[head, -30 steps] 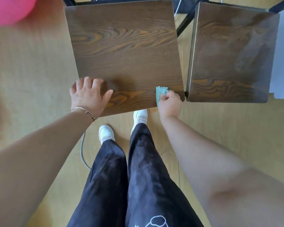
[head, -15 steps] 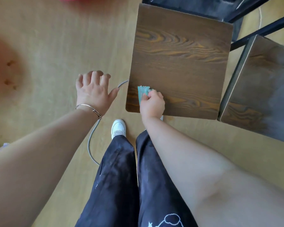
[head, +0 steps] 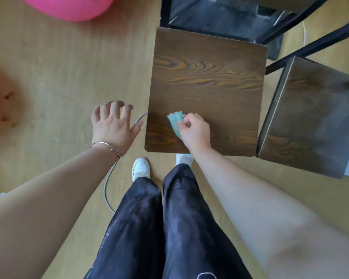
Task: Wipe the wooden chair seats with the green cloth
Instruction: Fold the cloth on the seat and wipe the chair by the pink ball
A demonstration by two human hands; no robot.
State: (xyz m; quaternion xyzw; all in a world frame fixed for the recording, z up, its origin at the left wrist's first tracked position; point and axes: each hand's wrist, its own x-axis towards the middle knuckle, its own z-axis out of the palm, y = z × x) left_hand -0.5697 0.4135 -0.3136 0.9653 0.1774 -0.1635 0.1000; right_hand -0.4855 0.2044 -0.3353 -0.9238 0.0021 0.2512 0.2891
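Beneath the curled grip of the right hand [head: 195, 130], the green cloth [head: 175, 119] lies pinched against the chair seat [head: 206, 77], while left of it the left hand [head: 113, 125] is spread, holding nothing.

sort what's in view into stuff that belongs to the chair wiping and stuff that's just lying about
Belongs to the job:
green cloth, gripped by the right hand
wooden chair seat under the cloth
second chair seat to its right

Just lying about:
pink ball
grey cable, running past the left hand, which holds nothing
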